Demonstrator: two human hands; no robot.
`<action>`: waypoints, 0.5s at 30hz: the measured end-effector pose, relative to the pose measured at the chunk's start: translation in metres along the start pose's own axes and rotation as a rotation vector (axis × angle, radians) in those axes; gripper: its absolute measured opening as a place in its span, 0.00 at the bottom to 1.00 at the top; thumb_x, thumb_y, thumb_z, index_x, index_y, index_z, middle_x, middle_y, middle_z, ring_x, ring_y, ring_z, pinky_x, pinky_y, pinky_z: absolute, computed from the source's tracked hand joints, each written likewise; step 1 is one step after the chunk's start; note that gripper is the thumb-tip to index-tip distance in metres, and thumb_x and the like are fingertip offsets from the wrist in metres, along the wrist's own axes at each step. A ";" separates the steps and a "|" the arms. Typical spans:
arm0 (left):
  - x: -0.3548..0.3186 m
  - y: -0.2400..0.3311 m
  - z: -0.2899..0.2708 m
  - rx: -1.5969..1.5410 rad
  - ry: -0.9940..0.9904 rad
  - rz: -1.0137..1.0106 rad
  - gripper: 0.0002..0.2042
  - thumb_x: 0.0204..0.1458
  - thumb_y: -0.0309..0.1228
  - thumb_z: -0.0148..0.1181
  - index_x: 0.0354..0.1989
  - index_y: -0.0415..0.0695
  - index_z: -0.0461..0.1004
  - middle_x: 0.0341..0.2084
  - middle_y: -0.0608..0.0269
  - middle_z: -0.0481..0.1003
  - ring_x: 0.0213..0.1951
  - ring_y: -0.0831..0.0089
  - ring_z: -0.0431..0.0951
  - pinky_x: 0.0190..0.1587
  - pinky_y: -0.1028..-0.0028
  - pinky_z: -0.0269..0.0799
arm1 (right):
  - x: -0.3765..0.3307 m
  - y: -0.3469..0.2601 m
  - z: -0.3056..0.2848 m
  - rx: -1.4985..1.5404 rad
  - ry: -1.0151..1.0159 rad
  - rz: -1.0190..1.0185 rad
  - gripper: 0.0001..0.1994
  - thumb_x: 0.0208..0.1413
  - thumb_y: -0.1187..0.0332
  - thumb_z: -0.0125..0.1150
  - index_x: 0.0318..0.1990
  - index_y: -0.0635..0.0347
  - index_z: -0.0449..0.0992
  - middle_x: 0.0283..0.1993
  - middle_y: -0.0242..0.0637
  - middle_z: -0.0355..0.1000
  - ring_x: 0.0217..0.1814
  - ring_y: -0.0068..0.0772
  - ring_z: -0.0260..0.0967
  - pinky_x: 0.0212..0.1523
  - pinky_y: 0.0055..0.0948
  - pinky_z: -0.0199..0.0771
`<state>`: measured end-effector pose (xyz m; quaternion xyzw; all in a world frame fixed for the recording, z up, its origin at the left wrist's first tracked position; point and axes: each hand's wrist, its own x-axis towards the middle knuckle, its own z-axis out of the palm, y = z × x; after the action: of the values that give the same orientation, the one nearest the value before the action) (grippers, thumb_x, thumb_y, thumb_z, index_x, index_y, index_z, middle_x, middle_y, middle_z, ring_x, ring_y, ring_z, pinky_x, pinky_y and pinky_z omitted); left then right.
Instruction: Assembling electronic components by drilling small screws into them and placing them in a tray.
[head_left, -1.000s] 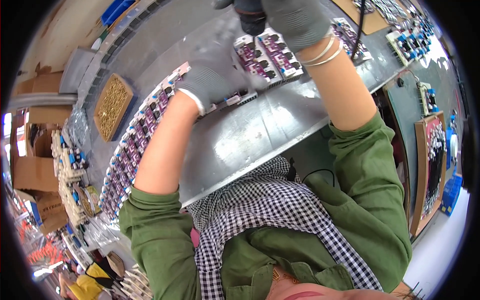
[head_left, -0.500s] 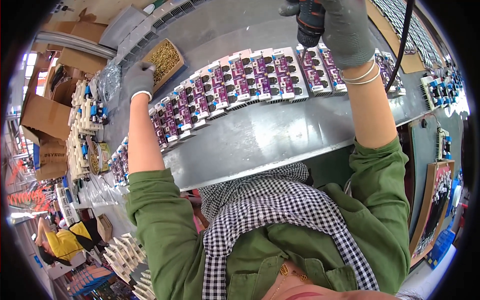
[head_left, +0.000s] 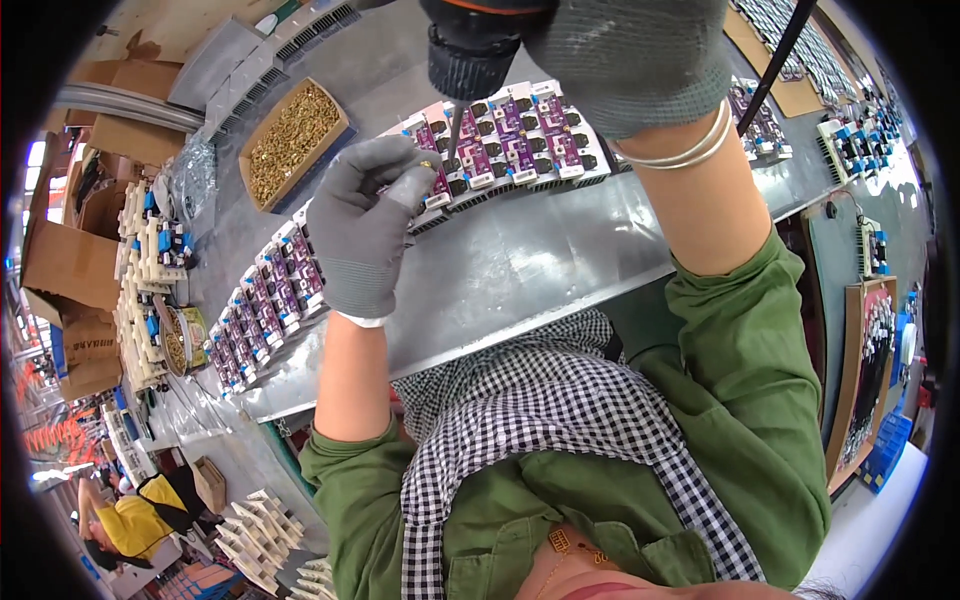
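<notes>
My gloved right hand (head_left: pixel 640 65) is wrapped round a power screwdriver (head_left: pixel 470 62), whose bit points down over a row of purple circuit boards on white bases (head_left: pixel 520 140). My gloved left hand (head_left: pixel 362 225) pinches a small brass-coloured screw (head_left: pixel 428 165) between thumb and forefinger, close beside the bit. The boards stand side by side in a curved row on the metal bench (head_left: pixel 500 260); my left hand hides some of them, my right hand others. Left of the row is a cardboard box (head_left: pixel 347 128) with many brass-coloured screws (head_left: pixel 295 140).
A dark cord (head_left: pixel 778 65) hangs at the right of my right hand. White parts with blue pieces (head_left: pixel 150 260) are stacked at the left, near a round tub of screws (head_left: pixel 180 340) and open cartons (head_left: pixel 85 245). A person in yellow (head_left: pixel 140 520) sits at far left.
My left hand has come from the screw box to the boards, now with a screw in its fingers. My right hand and the screwdriver have moved left and nearer.
</notes>
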<state>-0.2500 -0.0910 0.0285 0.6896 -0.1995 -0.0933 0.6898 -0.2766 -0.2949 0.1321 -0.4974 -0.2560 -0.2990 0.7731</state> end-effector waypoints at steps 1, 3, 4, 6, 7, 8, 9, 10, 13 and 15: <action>-0.003 -0.002 0.001 -0.043 0.007 -0.004 0.12 0.55 0.17 0.65 0.47 0.35 0.77 0.39 0.57 0.82 0.43 0.75 0.82 0.48 0.77 0.79 | 0.001 0.000 -0.001 -0.005 -0.009 0.004 0.27 0.58 0.48 0.70 0.51 0.60 0.69 0.30 0.38 0.75 0.27 0.27 0.76 0.28 0.27 0.80; -0.007 -0.002 0.001 -0.076 0.026 -0.042 0.14 0.55 0.16 0.65 0.50 0.32 0.75 0.42 0.54 0.81 0.46 0.72 0.83 0.51 0.75 0.81 | 0.000 -0.004 -0.001 -0.016 -0.028 0.009 0.27 0.58 0.48 0.70 0.51 0.60 0.69 0.30 0.38 0.75 0.27 0.27 0.76 0.28 0.27 0.80; -0.008 -0.002 0.001 -0.077 0.027 -0.040 0.14 0.55 0.16 0.65 0.50 0.32 0.75 0.42 0.54 0.81 0.46 0.72 0.83 0.51 0.75 0.81 | -0.001 -0.006 0.002 -0.021 -0.039 0.010 0.27 0.58 0.48 0.70 0.51 0.60 0.69 0.30 0.38 0.75 0.27 0.27 0.76 0.28 0.27 0.80; -0.009 -0.004 0.001 -0.138 0.025 -0.030 0.15 0.55 0.15 0.64 0.50 0.32 0.74 0.44 0.54 0.80 0.46 0.71 0.83 0.50 0.75 0.81 | -0.002 -0.010 0.007 -0.033 -0.058 0.013 0.27 0.58 0.48 0.70 0.51 0.60 0.69 0.30 0.38 0.75 0.27 0.27 0.76 0.28 0.27 0.80; -0.009 -0.004 0.002 -0.139 0.023 -0.029 0.15 0.55 0.15 0.64 0.50 0.32 0.74 0.44 0.54 0.80 0.46 0.71 0.83 0.50 0.75 0.81 | -0.002 -0.011 0.008 -0.039 -0.066 0.014 0.27 0.58 0.48 0.70 0.51 0.60 0.69 0.30 0.38 0.75 0.27 0.27 0.76 0.28 0.27 0.80; -0.009 -0.003 0.002 -0.145 0.016 -0.024 0.15 0.54 0.15 0.64 0.51 0.32 0.74 0.43 0.54 0.80 0.47 0.71 0.83 0.50 0.75 0.81 | -0.001 -0.011 0.008 -0.045 -0.074 0.014 0.27 0.58 0.48 0.70 0.51 0.60 0.69 0.30 0.38 0.75 0.27 0.27 0.76 0.28 0.26 0.80; -0.009 -0.003 0.002 -0.150 0.011 -0.019 0.15 0.54 0.15 0.64 0.51 0.32 0.74 0.43 0.54 0.80 0.47 0.71 0.83 0.50 0.74 0.81 | 0.000 -0.012 0.006 -0.049 -0.083 0.015 0.27 0.58 0.48 0.70 0.51 0.60 0.69 0.30 0.38 0.75 0.27 0.27 0.76 0.28 0.26 0.80; -0.010 -0.003 0.003 -0.149 0.010 -0.017 0.15 0.54 0.15 0.64 0.51 0.32 0.74 0.43 0.54 0.80 0.47 0.71 0.83 0.50 0.74 0.81 | 0.000 -0.014 0.005 -0.053 -0.091 0.016 0.27 0.58 0.48 0.70 0.51 0.60 0.69 0.30 0.38 0.75 0.27 0.27 0.76 0.28 0.26 0.80; -0.008 -0.003 0.007 -0.012 -0.009 0.039 0.14 0.56 0.17 0.63 0.51 0.34 0.73 0.46 0.53 0.81 0.47 0.70 0.83 0.52 0.72 0.79 | 0.000 -0.019 0.004 -0.070 -0.108 0.015 0.27 0.58 0.48 0.71 0.51 0.60 0.69 0.30 0.38 0.75 0.27 0.26 0.75 0.28 0.26 0.80; -0.003 -0.001 0.011 -0.042 -0.056 0.023 0.17 0.56 0.19 0.63 0.54 0.34 0.71 0.46 0.52 0.81 0.49 0.68 0.82 0.56 0.68 0.78 | 0.000 -0.025 -0.002 -0.085 -0.113 0.011 0.27 0.58 0.48 0.71 0.52 0.60 0.69 0.30 0.38 0.75 0.27 0.26 0.75 0.28 0.26 0.80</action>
<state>-0.2573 -0.0994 0.0268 0.6698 -0.2247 -0.1088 0.6993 -0.2938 -0.3048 0.1470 -0.5473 -0.2836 -0.2769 0.7371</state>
